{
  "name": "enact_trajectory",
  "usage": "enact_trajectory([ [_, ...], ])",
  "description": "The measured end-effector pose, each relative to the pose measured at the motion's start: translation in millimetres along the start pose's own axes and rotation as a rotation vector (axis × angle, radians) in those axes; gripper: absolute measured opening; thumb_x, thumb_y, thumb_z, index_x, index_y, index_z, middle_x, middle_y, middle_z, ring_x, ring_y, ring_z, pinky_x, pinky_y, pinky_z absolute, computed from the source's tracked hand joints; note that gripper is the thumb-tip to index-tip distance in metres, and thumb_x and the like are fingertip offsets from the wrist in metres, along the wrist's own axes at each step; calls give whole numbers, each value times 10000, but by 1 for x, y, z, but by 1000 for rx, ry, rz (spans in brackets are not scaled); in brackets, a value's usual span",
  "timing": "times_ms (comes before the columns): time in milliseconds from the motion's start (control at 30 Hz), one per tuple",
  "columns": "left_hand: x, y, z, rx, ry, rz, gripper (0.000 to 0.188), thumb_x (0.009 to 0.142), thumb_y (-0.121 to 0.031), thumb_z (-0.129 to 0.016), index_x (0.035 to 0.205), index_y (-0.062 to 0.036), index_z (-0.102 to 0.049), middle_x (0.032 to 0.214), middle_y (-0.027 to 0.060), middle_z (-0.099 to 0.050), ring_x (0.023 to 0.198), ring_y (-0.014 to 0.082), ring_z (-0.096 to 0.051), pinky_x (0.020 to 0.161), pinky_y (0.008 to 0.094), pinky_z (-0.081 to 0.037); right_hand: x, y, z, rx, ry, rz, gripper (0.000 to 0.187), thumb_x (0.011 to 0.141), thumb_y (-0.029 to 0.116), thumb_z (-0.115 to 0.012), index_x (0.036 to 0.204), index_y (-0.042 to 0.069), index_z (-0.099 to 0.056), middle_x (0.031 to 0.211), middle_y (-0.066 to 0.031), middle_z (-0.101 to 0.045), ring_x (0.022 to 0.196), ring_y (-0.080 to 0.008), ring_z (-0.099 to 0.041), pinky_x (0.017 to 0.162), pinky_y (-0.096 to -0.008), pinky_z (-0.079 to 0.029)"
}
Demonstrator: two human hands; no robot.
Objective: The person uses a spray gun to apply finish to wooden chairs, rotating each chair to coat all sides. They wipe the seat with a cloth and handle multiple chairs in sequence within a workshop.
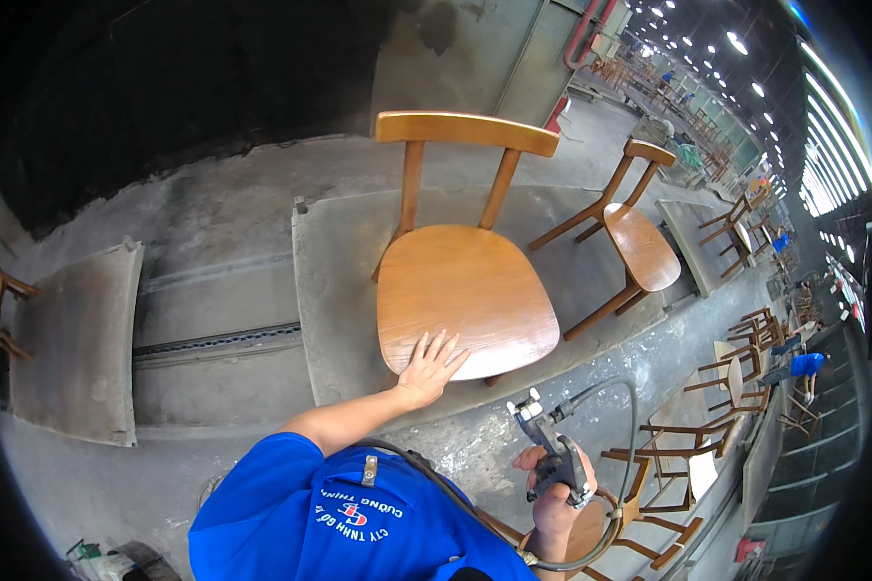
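A brown wooden chair [465, 281] with a curved backrest stands upright before me on a flat grey board [339, 290]. My left hand [430, 370] lies on the near edge of its seat, palm down and fingers spread, holding nothing. To the right of the chair, my right hand [557, 499] is wrapped round a dark spray gun [555, 460] with a silvery head. The gun points up and away from me, apart from the chair. A dark hose [634, 407] loops from the gun down past my right wrist.
Another wooden chair [639, 242] stands to the right. A chain track [218, 341] runs along the floor toward a second board [77, 339] at left, with a chair [0, 300] at its edge. Several chairs [693, 441] line the right side, near a person in blue [806, 366].
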State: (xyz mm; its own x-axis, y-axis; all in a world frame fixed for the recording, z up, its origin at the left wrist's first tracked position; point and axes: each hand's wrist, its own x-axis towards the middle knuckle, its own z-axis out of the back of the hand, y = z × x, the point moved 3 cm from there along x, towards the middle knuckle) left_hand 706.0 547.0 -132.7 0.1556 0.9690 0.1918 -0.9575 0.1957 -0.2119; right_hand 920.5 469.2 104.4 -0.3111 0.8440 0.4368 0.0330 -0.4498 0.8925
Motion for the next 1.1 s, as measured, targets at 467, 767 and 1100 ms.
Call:
enact_trajectory([
  [467,7,-3,-12,108,-110,-12,742,818,-259,-678,1493,-109,-408,1576,165,-306,1479,366,-235,1191,570,-182,16,-1,-28,-84,-96,105,734,915,616,-612,1219,-52,-601,749,-114,-703,527,-78,-546,490,-215,-427],
  [767,15,-4,-15,103,-101,-19,712,820,-265,-670,1476,-114,-439,1575,158,-317,1472,361,-255,1189,561,-186,18,1,-21,-198,-192,62,776,908,638,-609,1211,-77,-598,733,-99,-694,536,-71,-538,510,-217,-423],
  [1100,27,-8,-17,80,-102,-31,671,831,-258,-663,1453,-104,-464,1557,163,-338,1461,373,-267,1189,564,-192,10,-5,2,-240,-322,15,774,927,638,-581,1202,-85,-593,728,-95,-669,535,-67,-510,495,-225,-387],
])
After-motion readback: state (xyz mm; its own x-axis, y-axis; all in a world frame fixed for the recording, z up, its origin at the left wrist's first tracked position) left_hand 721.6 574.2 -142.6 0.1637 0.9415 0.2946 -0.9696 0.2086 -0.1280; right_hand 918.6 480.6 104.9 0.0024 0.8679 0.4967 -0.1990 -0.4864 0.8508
